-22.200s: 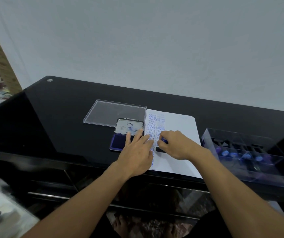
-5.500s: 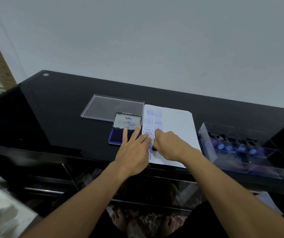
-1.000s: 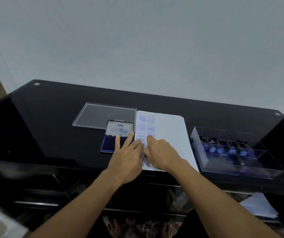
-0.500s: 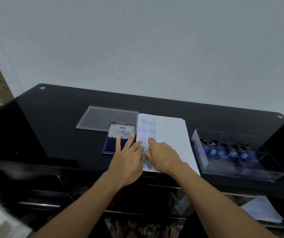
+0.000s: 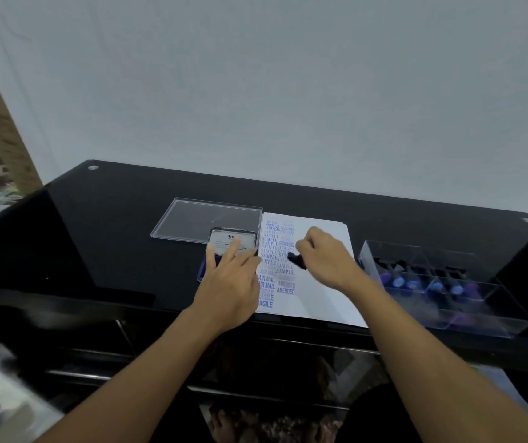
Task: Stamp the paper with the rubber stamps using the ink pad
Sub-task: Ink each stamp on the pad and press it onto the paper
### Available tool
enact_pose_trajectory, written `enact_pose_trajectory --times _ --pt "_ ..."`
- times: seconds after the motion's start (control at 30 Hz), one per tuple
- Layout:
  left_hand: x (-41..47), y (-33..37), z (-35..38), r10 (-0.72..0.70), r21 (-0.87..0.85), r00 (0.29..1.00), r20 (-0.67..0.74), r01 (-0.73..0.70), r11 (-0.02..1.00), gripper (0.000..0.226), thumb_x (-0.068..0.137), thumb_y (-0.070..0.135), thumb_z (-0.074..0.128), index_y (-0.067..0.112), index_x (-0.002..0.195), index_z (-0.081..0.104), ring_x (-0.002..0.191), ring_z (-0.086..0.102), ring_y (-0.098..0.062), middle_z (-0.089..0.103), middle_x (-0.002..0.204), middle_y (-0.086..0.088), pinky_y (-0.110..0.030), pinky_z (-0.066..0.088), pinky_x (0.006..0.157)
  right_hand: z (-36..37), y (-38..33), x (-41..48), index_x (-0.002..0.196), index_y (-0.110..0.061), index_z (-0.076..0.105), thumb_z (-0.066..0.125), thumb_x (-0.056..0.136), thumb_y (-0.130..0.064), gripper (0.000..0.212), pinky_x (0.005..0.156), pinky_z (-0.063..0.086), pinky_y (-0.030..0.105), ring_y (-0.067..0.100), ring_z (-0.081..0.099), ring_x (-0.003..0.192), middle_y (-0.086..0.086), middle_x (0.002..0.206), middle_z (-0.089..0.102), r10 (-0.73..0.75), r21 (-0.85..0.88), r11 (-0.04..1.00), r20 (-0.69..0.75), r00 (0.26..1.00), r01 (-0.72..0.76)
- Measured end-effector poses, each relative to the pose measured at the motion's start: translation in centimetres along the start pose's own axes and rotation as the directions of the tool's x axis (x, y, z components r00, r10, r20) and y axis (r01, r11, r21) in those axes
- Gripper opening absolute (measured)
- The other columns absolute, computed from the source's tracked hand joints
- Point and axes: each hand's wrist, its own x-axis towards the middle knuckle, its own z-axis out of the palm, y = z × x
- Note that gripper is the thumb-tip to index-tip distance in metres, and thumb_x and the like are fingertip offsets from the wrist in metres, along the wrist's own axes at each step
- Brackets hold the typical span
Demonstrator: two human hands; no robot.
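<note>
Gripping a small black rubber stamp (image 5: 297, 261), the right hand (image 5: 326, 257) hangs just above the white paper (image 5: 323, 282), fingers curled tight round the handle and wrist bent so the stamp's dark end tilts down toward eight o'clock. The left hand (image 5: 230, 282) lies flat with fingers spread wide, holding nothing, palm over the sheet's left edge and fingertips reaching onto the ink pad (image 5: 229, 251) at eleven o'clock of it. Blue printed words run in two columns down the paper's left side. The pad's hinged lid stands open, pale inside, over a deep blue tray. Behind it lies a clear flat plastic lid (image 5: 192, 220). At three o'clock, a transparent box (image 5: 493, 318) holds more stamps with bluish knobs. Glossy black bench (image 5: 112, 225) underneath.
</note>
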Motion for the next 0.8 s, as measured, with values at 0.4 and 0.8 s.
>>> enact_pose_trajectory --times 0.4,0.8 --pt "1.9 1.0 -2.2 -0.080 -0.066 0.995 0.059 0.084 0.994 0.055 0.093 0.029 0.026 0.015 0.137 0.056 0.152 0.017 -0.025 0.046 0.151 0.002 -0.061 -0.002 0.118 -2.7 1.0 -0.6 0.085 -0.012 0.049 0.043 0.098 -0.023 0.018 0.065 0.039 0.034 0.018 0.049 0.074 0.007 0.097 0.065 0.022 0.109 0.994 -0.013 1.000 -0.021" --pt "2.8 3.1 -3.1 -0.088 -0.167 0.986 0.143 0.112 0.980 0.048 0.097 0.030 0.034 0.013 0.137 0.053 0.144 0.032 -0.023 0.050 0.144 0.001 -0.044 0.021 0.120 -3.0 2.0 -1.6 0.092 -0.009 0.056 0.045 0.098 -0.019 0.016 0.067 0.045 0.034 0.022 0.057 0.081 0.002 0.092 0.064 -0.020 0.087 0.996 0.025 0.999 0.018"
